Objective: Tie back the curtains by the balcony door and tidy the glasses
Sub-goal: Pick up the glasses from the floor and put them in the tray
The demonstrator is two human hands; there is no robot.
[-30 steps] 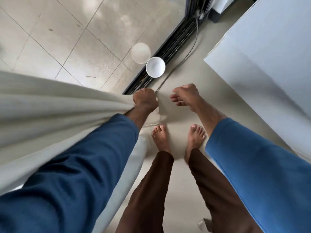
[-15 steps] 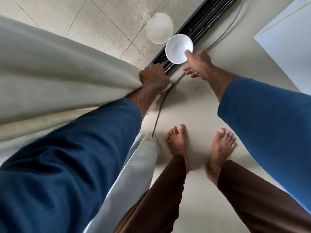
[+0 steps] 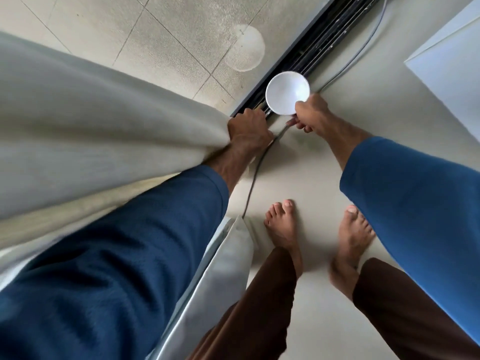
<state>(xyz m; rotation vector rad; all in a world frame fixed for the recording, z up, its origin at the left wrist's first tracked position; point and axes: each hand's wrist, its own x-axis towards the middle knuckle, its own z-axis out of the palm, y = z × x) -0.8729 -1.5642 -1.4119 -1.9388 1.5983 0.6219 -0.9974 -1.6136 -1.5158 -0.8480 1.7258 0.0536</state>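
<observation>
A cream curtain point(image 3: 85, 120) stretches across the left of the head view, bunched at its edge in my left hand point(image 3: 246, 133), which grips the fabric in a fist. A white bowl point(image 3: 287, 93) sits by the black sliding-door track point(image 3: 319, 42). My right hand point(image 3: 310, 114) pinches the bowl's near rim, thumb on top and fingers curled underneath. No glasses are in view.
A grey cable point(image 3: 255, 175) runs along the floor from the track toward my bare feet point(image 3: 284, 229). A second pale curtain panel point(image 3: 228, 268) hangs by my left leg. A white furniture edge point(image 3: 452, 61) juts in at the upper right. Tiled balcony floor point(image 3: 166, 35) lies beyond the glass.
My right hand reached forward to the bowl and took hold of its rim. My left hand kept its grip on the curtain. The view shifted forward toward the door track.
</observation>
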